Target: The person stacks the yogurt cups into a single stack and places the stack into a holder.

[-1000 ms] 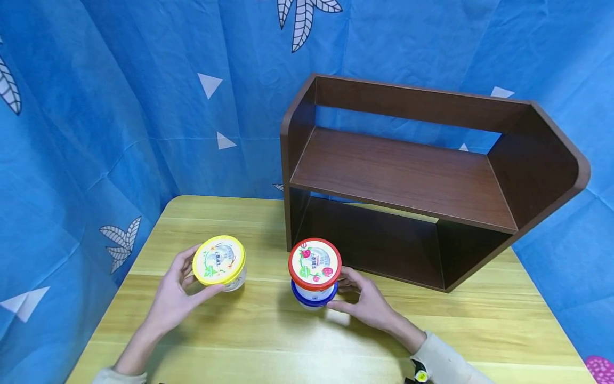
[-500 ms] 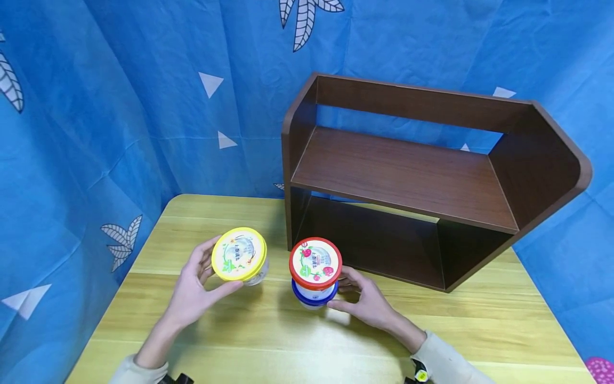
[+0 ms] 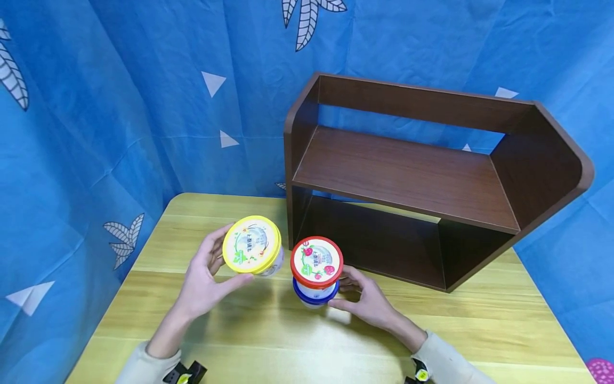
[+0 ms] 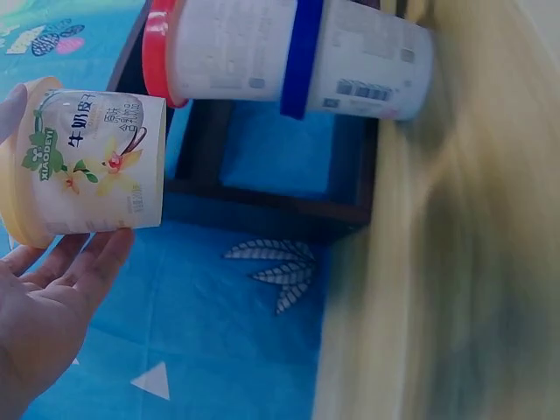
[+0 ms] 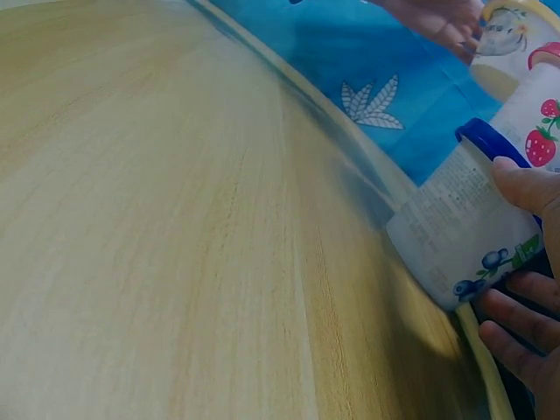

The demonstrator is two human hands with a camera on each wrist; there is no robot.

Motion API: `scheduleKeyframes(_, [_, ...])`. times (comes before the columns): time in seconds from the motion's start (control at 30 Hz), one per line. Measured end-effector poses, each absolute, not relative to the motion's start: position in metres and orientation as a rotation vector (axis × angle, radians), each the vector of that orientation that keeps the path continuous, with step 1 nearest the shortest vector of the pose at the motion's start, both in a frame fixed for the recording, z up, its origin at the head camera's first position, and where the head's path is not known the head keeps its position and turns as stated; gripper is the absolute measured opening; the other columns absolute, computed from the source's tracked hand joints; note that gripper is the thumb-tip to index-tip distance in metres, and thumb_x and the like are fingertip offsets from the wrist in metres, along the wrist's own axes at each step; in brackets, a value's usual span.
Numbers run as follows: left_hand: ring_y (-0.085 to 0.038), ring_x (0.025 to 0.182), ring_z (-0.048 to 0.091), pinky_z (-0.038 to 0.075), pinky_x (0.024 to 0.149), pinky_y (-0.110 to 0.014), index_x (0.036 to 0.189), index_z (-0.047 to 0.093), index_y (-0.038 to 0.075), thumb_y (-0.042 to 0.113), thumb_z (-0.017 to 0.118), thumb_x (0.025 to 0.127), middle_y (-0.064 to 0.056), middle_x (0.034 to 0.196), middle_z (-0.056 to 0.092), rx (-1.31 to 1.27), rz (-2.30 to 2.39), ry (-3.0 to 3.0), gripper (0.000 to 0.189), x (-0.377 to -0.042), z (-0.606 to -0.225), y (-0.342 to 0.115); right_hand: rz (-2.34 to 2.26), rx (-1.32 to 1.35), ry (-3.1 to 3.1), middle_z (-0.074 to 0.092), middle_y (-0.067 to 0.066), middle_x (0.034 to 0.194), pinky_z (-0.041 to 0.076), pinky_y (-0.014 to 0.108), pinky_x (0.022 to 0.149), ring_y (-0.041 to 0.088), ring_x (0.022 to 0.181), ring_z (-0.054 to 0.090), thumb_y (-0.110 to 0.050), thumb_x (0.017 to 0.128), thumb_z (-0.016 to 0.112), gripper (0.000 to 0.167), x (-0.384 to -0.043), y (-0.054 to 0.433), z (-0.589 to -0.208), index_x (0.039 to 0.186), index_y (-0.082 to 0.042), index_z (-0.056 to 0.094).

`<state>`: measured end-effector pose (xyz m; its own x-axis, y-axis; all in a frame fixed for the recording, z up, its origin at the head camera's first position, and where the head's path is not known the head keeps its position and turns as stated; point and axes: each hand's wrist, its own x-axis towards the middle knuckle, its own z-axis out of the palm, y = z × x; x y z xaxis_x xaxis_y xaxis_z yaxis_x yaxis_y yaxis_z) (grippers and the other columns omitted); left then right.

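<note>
My left hand [image 3: 208,280] grips a white tub with a yellow lid [image 3: 252,244], thumb on the near side and fingers round the far side. The left wrist view shows this yellow-lidded tub [image 4: 96,166] raised off the table, its side printed with flowers. Just right of it, a red-lidded tub [image 3: 317,261] with strawberries stands on a blue-lidded tub [image 3: 314,300]. My right hand [image 3: 366,301] holds the lower tub, thumb at its blue lid. In the right wrist view the blue-lidded tub [image 5: 464,223] shows blueberries and rests on the table.
Behind the tubs and to the right stands a dark brown two-tier shelf [image 3: 408,176]. All of it is on a light wooden table [image 3: 297,341]. A blue patterned cloth [image 3: 144,96] hangs behind and along the sides.
My left hand has carried the yellow-lidded tub up and to the right, close to the stack. My right hand and the two stacked tubs have stayed in place.
</note>
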<state>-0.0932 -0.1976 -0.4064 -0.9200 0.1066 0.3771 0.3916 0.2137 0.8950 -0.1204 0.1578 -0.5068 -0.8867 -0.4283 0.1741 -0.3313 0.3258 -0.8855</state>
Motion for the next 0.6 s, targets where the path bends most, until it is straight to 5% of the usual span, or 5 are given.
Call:
scheduleKeyframes(0.13, [0.003,0.130,0.059,0.054,0.101,-0.011,0.157,0.038,0.001,-0.013,0.085,0.076,0.008,0.147,0.055,-0.504,-1.781,-2.234,0.095,-0.096,-0.401,-0.193,-1.631,-0.733,2.478,0.075,0.011,0.121,0.063,0.036,0.096,0.011,0.108,0.070,-0.018,0.084,0.091,0.067,-0.121,0.157,-0.506,0.142,-0.010,0.059])
scheduleKeyframes(0.4, [0.002,0.131,0.058,0.053,0.105,-0.012,0.157,0.037,-0.001,-0.009,0.086,0.077,-0.019,0.153,0.052,-0.522,-1.786,-2.239,0.095,-0.099,-0.385,-0.183,-1.632,-0.739,2.482,0.075,0.010,0.120,0.063,0.033,0.095,0.009,0.107,0.070,-0.018,0.083,0.091,0.066,-0.121,0.157,-0.506,0.141,-0.010,0.060])
scheduleKeyframes(0.6, [0.001,0.132,0.058,0.053,0.107,-0.014,0.158,0.036,0.000,-0.008,0.087,0.077,-0.020,0.154,0.052,-0.567,-1.823,-2.227,0.095,-0.103,-0.378,-0.174,-1.627,-0.725,2.479,0.074,0.012,0.121,0.063,0.033,0.096,0.011,0.108,0.070,-0.018,0.084,0.091,0.066,-0.121,0.158,-0.507,0.142,-0.010,0.060])
